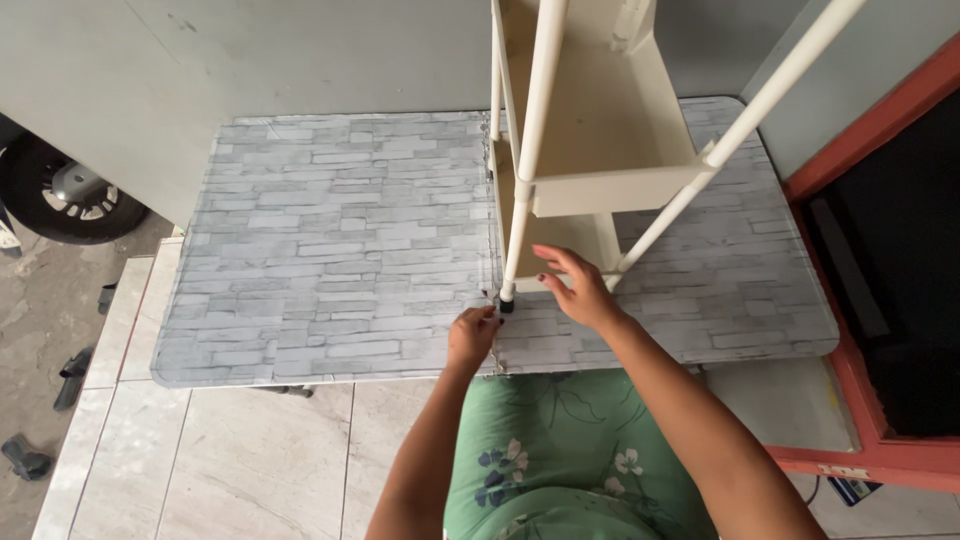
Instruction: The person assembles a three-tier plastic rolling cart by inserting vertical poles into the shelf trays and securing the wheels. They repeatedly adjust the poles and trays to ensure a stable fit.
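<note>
A cream plastic shelf rack (600, 150) with white tube legs stands on a table covered in grey brick-pattern sheet (330, 250). The nearest white leg (528, 160) ends in a small black foot (506, 303) on the table near its front edge. My left hand (472, 335) pinches at that black foot, fingertips on it. My right hand (580, 290) rests with spread fingers against the lowest cream shelf, just right of the same leg. A second white leg (745, 125) slants up to the right.
A grey wall runs behind the table. A red-framed dark opening (880, 300) stands at the right. Pale floor tiles (250, 460) lie below the table's front edge. A vehicle wheel (60, 190) and dark sandals (75, 375) sit at the far left.
</note>
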